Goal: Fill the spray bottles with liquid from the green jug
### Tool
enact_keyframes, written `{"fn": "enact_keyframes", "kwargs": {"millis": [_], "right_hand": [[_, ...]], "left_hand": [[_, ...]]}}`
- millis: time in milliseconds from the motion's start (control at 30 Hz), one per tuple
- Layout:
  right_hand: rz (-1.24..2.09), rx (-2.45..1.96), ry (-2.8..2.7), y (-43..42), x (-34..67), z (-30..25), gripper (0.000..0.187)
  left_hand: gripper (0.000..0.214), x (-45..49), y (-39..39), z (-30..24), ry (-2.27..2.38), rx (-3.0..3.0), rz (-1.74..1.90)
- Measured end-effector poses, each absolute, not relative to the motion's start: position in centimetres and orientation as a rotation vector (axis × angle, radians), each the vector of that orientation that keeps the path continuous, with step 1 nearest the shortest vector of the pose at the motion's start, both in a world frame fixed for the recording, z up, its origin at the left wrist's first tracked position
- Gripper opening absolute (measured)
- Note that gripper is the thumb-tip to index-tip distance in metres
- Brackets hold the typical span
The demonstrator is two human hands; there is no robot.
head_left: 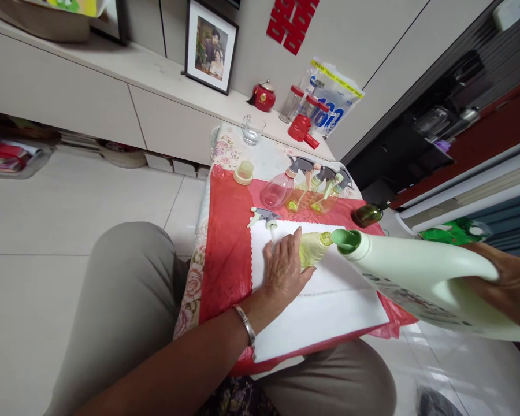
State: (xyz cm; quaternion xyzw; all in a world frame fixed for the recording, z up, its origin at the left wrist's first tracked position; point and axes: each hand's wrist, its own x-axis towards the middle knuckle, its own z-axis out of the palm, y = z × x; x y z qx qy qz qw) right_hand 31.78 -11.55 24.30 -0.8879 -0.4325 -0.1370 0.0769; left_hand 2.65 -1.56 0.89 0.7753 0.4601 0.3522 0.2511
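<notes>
My left hand (pixel 286 266) is closed round a small yellow-green clear bottle (pixel 312 249), its neck open and tilted to the right. The handle of a large pale-green detergent jug (pixel 411 268) is gripped by my right hand (pixel 507 283). The jug lies tipped toward the left, its green spout (pixel 345 240) right at the bottle's mouth. A detached spray trigger head (pixel 264 218) rests just beyond my left fingers. Both the bottle and the jug are over a white sheet (pixel 329 312).
Behind stand a pink spray bottle (pixel 278 190) and other spray bottles (pixel 325 199). A pale cap (pixel 244 173), a glass mug (pixel 252 132) and a dark green bottle (pixel 367 215) surround them. Red plastic (pixel 225 242) covers the table; a picture frame (pixel 212 46) stands on the cabinet.
</notes>
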Motion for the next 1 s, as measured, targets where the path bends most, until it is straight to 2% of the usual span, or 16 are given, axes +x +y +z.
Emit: {"fn": "enact_keyframes", "kwargs": {"millis": [67,233,400,533,667,767,900,1000], "right_hand": [[-0.364,-2.722,-1.291,-11.3,30.1,23.8,0.044],[-0.332,-2.373,-1.011,-11.0,28.6,22.1,0.036],[-0.416,-2.047,-0.833,-10.0,29.0,18.0,0.026],[-0.323,-1.826,-0.786,-7.6,28.5,13.7,0.024],[-0.176,-1.789,-0.733,-4.6,28.1,9.5,0.028],[-0.085,-1.788,-0.699,-2.6,27.9,6.8,0.032],[-0.039,-1.755,-0.680,-1.2,27.6,4.3,0.031],[-0.033,-1.721,-0.683,-0.9,27.5,3.3,0.028]], "left_hand": [[0.094,2.7,-1.6,0.8,1.262,2.102,0.948],[0.098,2.9,-1.6,0.3,1.272,2.103,0.974],[0.067,2.8,-1.6,0.3,1.263,2.033,1.092],[0.047,2.3,-1.3,0.5,1.210,1.906,1.338],[0.032,1.2,-0.8,0.9,1.155,1.756,1.546],[0.025,0.5,-0.3,1.9,1.093,1.650,1.659],[0.022,0.5,0.4,5.8,0.941,1.445,1.749],[0.020,-1.5,-1.6,7.0,0.769,1.283,1.743]]}}
